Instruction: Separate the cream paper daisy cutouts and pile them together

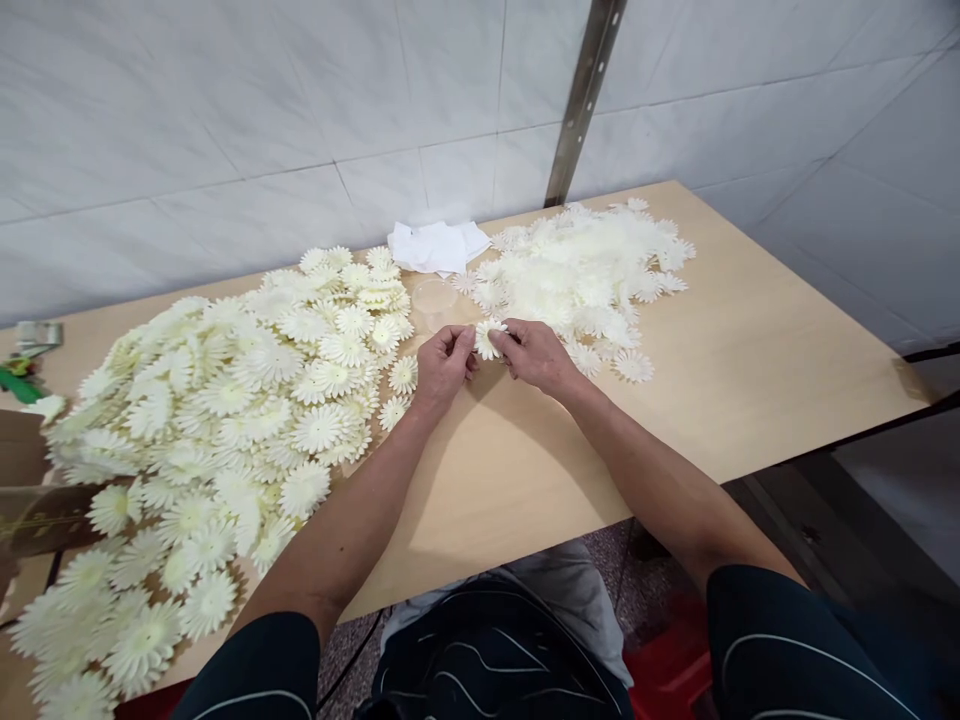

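Observation:
A small white artificial flower head is held up over the table between my two hands. My right hand pinches it, thumb across its face. Close by on the left, my left hand has thumb and fingertips pressed together at the flower's edge; what sits in that pinch is too small to make out. Beyond my left wrist spreads a large pile of cream flower heads with yellowish centres. Behind my right hand lies a second heap of whiter, flatter petal pieces.
White paper or cloth lies against the tiled wall at the back. A clear round dish sits in front of it. A metal upright stands at the wall. A green-handled tool and a cardboard box are at far left.

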The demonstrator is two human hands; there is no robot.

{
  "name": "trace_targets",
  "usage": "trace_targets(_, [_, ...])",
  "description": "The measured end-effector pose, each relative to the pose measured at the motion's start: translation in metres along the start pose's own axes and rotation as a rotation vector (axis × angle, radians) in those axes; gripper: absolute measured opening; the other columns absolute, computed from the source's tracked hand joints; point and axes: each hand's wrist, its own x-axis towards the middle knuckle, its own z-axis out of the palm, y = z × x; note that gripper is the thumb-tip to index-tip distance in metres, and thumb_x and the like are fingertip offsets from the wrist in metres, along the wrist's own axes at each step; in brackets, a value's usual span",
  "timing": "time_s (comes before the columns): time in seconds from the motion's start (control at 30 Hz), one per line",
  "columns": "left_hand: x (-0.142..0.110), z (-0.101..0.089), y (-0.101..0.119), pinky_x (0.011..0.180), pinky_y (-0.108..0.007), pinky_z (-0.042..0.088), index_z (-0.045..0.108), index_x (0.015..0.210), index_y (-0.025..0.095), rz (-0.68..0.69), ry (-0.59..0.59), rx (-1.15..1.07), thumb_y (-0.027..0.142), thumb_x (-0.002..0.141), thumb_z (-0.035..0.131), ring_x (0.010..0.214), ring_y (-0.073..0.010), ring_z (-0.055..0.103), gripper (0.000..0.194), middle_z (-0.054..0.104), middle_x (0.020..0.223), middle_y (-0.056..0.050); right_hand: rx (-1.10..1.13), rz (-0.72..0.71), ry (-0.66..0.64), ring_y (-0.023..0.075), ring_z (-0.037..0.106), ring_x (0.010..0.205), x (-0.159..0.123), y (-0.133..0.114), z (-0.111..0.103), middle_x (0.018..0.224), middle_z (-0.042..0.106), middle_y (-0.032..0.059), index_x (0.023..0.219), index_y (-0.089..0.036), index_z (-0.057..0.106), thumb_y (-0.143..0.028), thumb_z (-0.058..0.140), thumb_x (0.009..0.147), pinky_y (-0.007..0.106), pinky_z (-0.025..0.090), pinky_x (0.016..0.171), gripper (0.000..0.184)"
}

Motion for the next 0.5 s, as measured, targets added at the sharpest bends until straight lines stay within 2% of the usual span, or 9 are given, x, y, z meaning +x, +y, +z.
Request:
trace_targets(0.17, [0.0001,0.0018,-0.0018,0.041,-0.023,0.039,0.071,0.084,0.021,-0.007,0.027,-0.012,0.078,0.082,0.083,0.044,-0.0107,0.054,0.058,0.062,0.054,0.003,0.031,-0.012,-0.070,0.0187,0.063,0.054,0.0002,-0.0014,0.0013,0.060,0.065,0.0002,0.070,-0.026,0.049,-0.045,0.062,0.103,0.032,0.048,0.063,0.040])
trace_targets(0.33, [-0.0001,0.0028,-0.0012,0.042,-0.022,0.040,0.070,0.082,0.020,-0.015,0.043,0.004,0.072,0.086,0.083,0.046,-0.0116,0.057,0.053,0.061,0.054,0.003,0.067,0.031,-0.053,0.0184,0.064,0.058,-0.0002,-0.0021,0.0018,0.061,0.067,0.0013,0.065,-0.025,0.051,-0.040,0.066,0.099,0.031,0.049,0.061,0.040])
trace_targets(0.5, [-0.0008,0.0028,-0.0009,0.043,-0.022,0.040,0.069,0.079,0.020,-0.002,0.048,0.010,0.067,0.089,0.083,0.042,-0.0094,0.052,0.050,0.062,0.052,0.004,0.105,0.080,0.034,0.0164,0.060,0.053,-0.0001,-0.0012,0.0011,0.060,0.063,-0.0001,0.069,-0.023,0.060,-0.059,0.076,0.093,0.030,0.045,0.054,0.046])
